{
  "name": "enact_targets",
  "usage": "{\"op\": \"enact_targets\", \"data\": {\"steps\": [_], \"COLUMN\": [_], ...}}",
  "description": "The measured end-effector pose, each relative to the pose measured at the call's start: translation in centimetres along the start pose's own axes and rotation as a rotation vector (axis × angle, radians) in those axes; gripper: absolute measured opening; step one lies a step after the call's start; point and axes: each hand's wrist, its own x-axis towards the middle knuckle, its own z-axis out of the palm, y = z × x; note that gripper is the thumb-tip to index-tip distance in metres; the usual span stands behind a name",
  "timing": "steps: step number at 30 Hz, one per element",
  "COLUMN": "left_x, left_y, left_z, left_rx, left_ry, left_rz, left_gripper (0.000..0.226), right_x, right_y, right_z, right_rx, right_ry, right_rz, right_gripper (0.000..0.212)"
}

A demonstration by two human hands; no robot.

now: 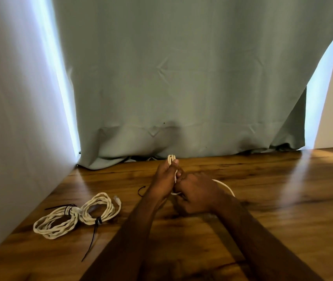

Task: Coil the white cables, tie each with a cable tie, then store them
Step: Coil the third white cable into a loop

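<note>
Gripping white cable [171, 159] | left hand [164, 179], right hand [197, 194] fingers curled round it

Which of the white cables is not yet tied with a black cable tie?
The cable in the hands, gripped by left hand and right hand. The two coils on the table each carry a tie.

On the table [263, 199], two tied coils lie to the left, touching each other: the left coil [54, 225] nearer the wall [15, 118], the right coil [100, 208] beside it. A cable tie [90, 243] trails from the right coil toward the near edge. Right of the coils, both hands meet at mid-table, the left hand [164, 179] and right hand [197, 194] touching, with a cable [171, 158] between them. A loose tie [141, 190] lies just left of the left hand. Behind everything hangs a curtain [182, 78], reaching the table's far edge.
</note>
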Motion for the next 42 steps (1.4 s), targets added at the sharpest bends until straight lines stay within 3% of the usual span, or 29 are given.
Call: {"op": "enact_targets", "data": {"steps": [2,6,9,16,20,23,28,34,37,42], "left_x": [-0.3,0.1,-0.2,-0.3,-0.4,-0.7,-0.6,0.0,0.3,0.2], "left_y": [0.0,-0.8,-0.8,-0.3,-0.7,-0.7,-1.0,-1.1,-1.1,-0.9], "left_z": [-0.4,-1.1,-1.0,-2.3,-3.2,-2.5,-1.4,-1.1,-0.6,0.0], "left_rx": [0.068,0.126,0.167,-0.273,-0.430,-0.460,-0.295,-0.534,-0.621,-0.588], "left_ry": [-0.038,-0.065,-0.184,-0.517,-0.623,-0.537,-0.291,-0.116,-0.071,0.063], "left_rz": [0.006,-0.049,-0.079,-0.411,-0.403,-0.387,-0.385,-0.400,-0.382,-0.417], "left_gripper": [0.029,0.026,0.029,0.058,0.039,0.034,0.044,0.052,0.052,0.059], "right_x": [-0.2,-0.8,-1.0,-1.7,-1.3,-0.9,-0.8,-1.0,-0.4,1.1], "right_y": [0.6,1.7,2.4,4.2,3.6,2.8,2.4,1.8,1.6,0.5], "right_z": [-0.4,-0.7,-0.9,-1.0,0.1,0.0,1.4,1.1,1.4,1.3], "right_rx": [0.043,0.135,0.182,0.500,0.953,1.082,0.949,1.242,1.416,1.467], "right_ry": [0.060,0.176,0.250,0.239,0.178,0.203,0.276,0.021,0.125,0.247], "right_rz": [0.019,0.042,0.070,0.243,0.287,0.372,0.445,0.532,0.634,0.847], "right_gripper": [0.028,0.017,0.020,0.029,0.016,0.017,0.019,0.022,0.033,0.056]}}
